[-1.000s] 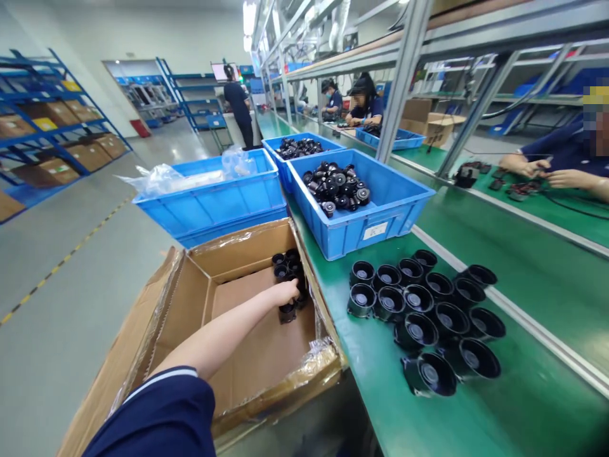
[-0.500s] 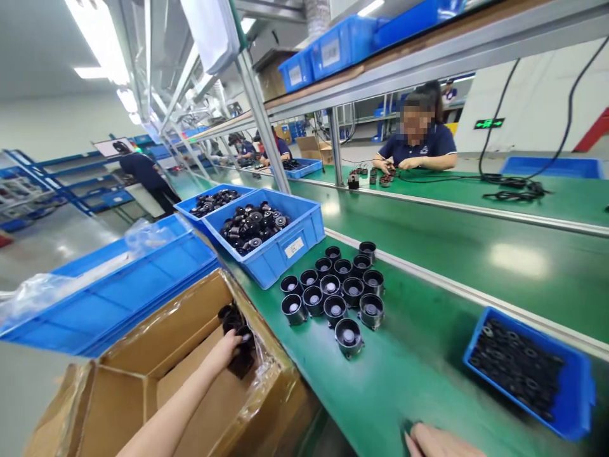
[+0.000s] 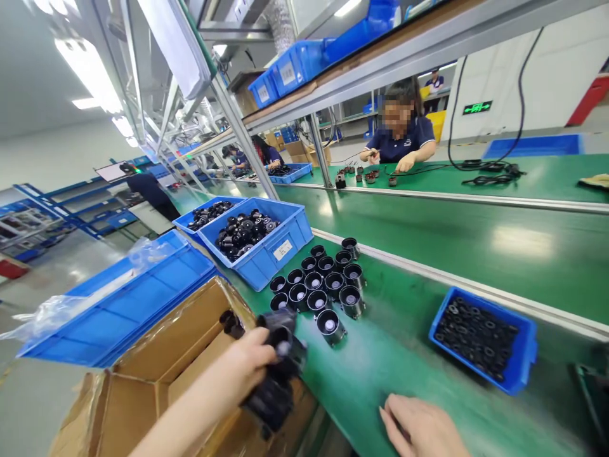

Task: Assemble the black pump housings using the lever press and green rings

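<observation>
My left hand (image 3: 250, 362) grips several black cup-shaped housings (image 3: 280, 362), bunched together and partly blurred, over the right edge of the cardboard box (image 3: 128, 393). A few more black parts (image 3: 231, 322) are inside that box. On the green bench beyond stands a cluster of black round housings (image 3: 330, 325), mouths up, each with a pale centre. Low on the right, my right hand (image 3: 421, 425) is at the bench surface, its thumb slightly apart from its loosely bent fingers and nothing visible in it. Its palm side is hidden.
Two blue bins (image 3: 280, 251) of black parts stand behind the housings. A shallow blue tray (image 3: 526, 362) of small black rings lies to the right. Stacked blue crates (image 3: 118, 298) are left of the box. Across the bench, a person (image 3: 402, 136) handles small parts.
My left hand has come up and right out of the cardboard box with several black housings in its grip. My right hand has moved slightly left and further into view. The camera view has shifted.
</observation>
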`<state>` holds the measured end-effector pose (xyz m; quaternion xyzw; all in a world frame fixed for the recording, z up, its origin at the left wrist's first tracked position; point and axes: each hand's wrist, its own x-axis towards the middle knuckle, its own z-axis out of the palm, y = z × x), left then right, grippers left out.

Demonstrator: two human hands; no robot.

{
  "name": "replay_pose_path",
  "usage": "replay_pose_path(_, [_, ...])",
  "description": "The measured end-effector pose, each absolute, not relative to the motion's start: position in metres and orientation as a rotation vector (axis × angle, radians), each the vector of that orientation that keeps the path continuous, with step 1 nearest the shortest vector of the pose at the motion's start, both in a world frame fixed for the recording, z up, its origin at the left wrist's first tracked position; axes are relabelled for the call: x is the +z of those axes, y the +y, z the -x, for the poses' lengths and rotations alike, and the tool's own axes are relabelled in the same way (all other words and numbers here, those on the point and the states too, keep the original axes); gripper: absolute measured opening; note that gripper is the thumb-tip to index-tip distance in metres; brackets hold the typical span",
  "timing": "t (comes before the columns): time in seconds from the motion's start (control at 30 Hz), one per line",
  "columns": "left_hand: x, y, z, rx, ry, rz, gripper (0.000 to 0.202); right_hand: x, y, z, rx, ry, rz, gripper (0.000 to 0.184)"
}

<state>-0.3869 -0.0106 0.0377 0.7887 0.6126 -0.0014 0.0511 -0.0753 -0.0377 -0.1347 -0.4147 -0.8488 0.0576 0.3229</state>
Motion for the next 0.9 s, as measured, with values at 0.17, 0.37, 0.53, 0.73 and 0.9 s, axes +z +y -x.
replay_pose_path(0.17, [0.006, 0.008, 0.292, -0.372, 1.412, -2.587, 0.022, -0.137, -0.04, 0.073, 0.289, -2.268, 1.134, 0.03])
replay_pose_path(0.37, [0.011, 0.018, 0.231, -0.498, 1.058, -2.831, 0.008, -0.142, -0.038, 0.073, 0.371, -2.262, 1.059, 0.026])
replay_pose_path(0.53, [0.025, 0.01, 0.227, -0.707, 1.054, -2.868, 0.011, -0.141, -0.037, 0.072, 0.378, -2.274, 1.082, 0.026])
replay_pose_path(0.73, [0.025, 0.003, 0.27, -0.843, 0.94, -2.848, 0.013, -0.137, -0.037, 0.073, 0.302, -2.255, 1.153, 0.032])
replay_pose_path(0.9, [0.001, 0.035, 0.287, -0.772, 1.231, -2.781, 0.014, -0.135, -0.035, 0.07, 0.21, -2.221, 1.104, 0.039])
